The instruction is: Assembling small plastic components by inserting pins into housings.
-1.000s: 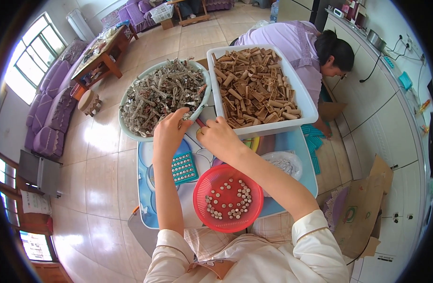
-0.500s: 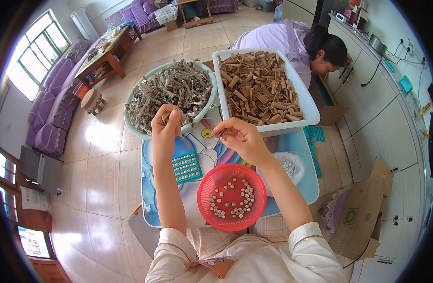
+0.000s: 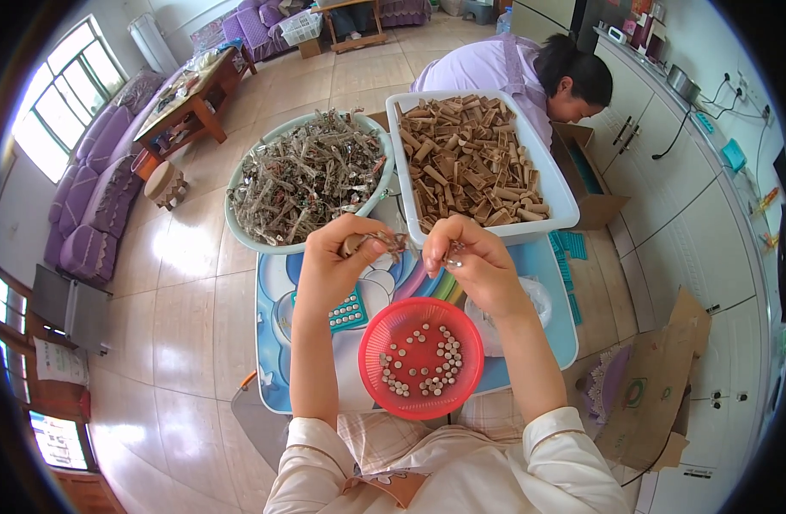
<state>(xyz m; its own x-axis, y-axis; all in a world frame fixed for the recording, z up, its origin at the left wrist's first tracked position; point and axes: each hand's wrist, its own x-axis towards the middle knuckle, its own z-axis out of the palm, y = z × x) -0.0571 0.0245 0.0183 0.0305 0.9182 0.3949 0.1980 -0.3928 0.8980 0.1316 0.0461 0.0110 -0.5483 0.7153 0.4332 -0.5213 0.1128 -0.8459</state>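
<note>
My left hand (image 3: pixel 346 261) is closed round a short brown piece (image 3: pixel 352 246), with thin crinkled greyish strips (image 3: pixel 394 243) sticking out toward the right. Close beside it, my right hand (image 3: pixel 474 261) pinches a small shiny piece (image 3: pixel 452 254) too small to name. Below both hands, a red plastic basket (image 3: pixel 369 325) holds several small round pale discs. A teal tray (image 3: pixel 352 315) with rows of similar discs lies partly behind my left wrist. Farther off stand a pale green basin (image 3: pixel 236 224) heaped with crinkled grey strips and a white bin (image 3: pixel 567 193) full of short brown curled pieces.
All this rests on a small colourful table (image 3: pixel 277 390). A clear plastic bag (image 3: pixel 537 300) sits behind my right forearm. Teal strips (image 3: pixel 573 244) lie at the right edge. Another person (image 3: pixel 496 68) bends over an open cardboard box (image 3: pixel 600 206) beyond the bin.
Both hands have come lower and to the right, my left one farther, over to beside my right. The strips in my left hand now show. The other person has shifted slightly left.
</note>
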